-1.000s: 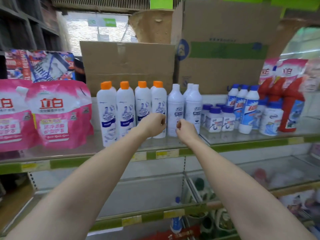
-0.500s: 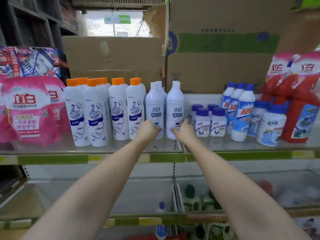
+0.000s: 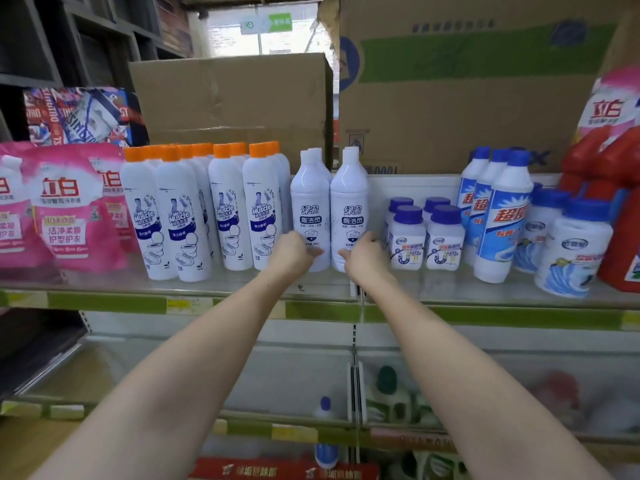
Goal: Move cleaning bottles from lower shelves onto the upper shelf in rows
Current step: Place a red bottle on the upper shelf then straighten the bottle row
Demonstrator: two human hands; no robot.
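Two all-white bottles stand side by side on the upper shelf (image 3: pixel 322 289). The left hand (image 3: pixel 292 252) curls around the base of the left white bottle (image 3: pixel 309 202); the right hand (image 3: pixel 363 254) grips the right white bottle (image 3: pixel 349 202) likewise.
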